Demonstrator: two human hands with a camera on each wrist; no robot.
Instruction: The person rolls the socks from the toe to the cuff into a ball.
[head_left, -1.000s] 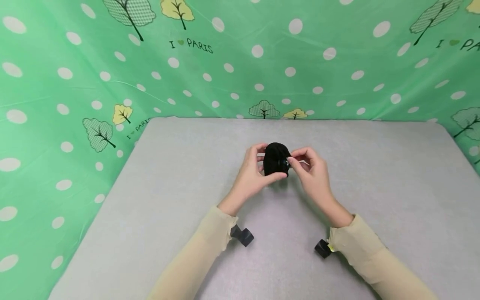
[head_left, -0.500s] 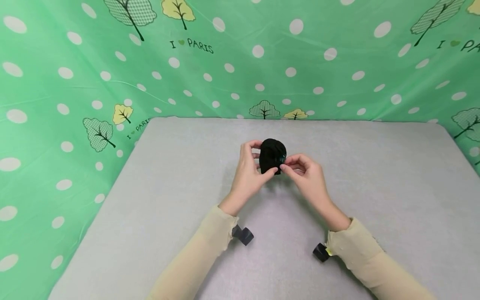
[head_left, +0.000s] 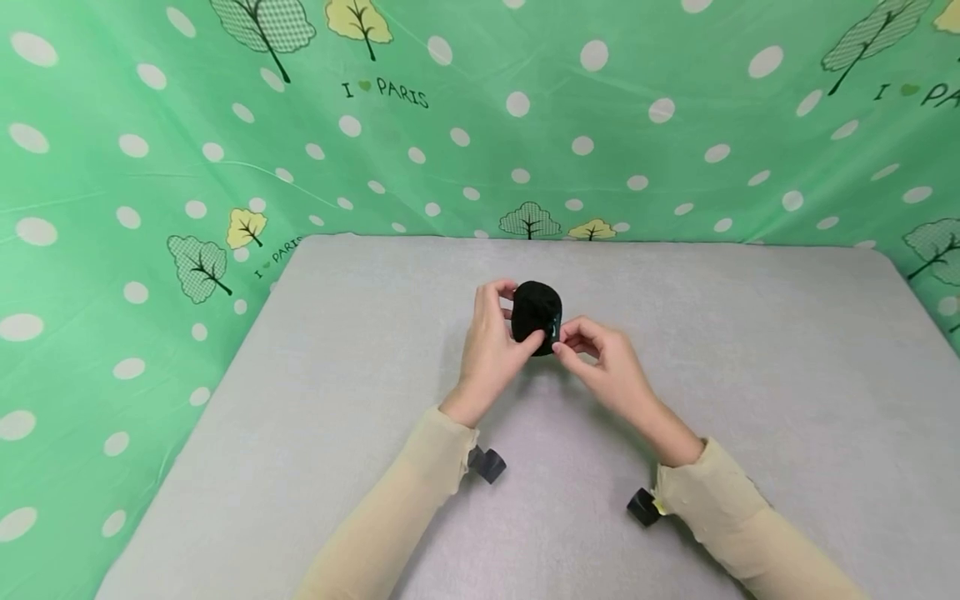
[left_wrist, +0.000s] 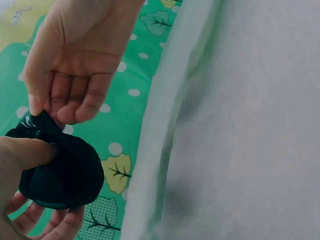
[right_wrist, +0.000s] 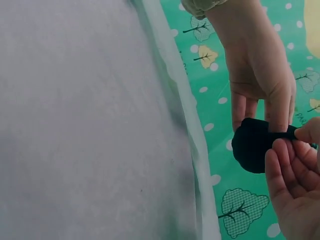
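A black, rounded cloth bundle (head_left: pixel 534 302) is held above the grey table between both hands. Its kind is not certain; a small white marking shows near its edge in the left wrist view, where the bundle (left_wrist: pixel 75 172) looks soft and folded. My left hand (head_left: pixel 489 348) grips it from the left, thumb on the near face and fingers round the far side. With thumb and fingertips my right hand (head_left: pixel 609 367) pinches a narrow flap at the bundle's right edge. In the right wrist view that flap of the bundle (right_wrist: pixel 251 150) is pulled out sideways.
The grey table (head_left: pixel 750 350) spreads around both hands. Behind and to the left hangs a green dotted cloth (head_left: pixel 420 167) with printed trees. Black camera mounts stick out below the left sleeve (head_left: pixel 408 483) and the right sleeve (head_left: pixel 720 492).
Both hands and the bundle have shifted a little to the left. The bundle has turned, and the right hand's pinch now sits lower along its right edge.
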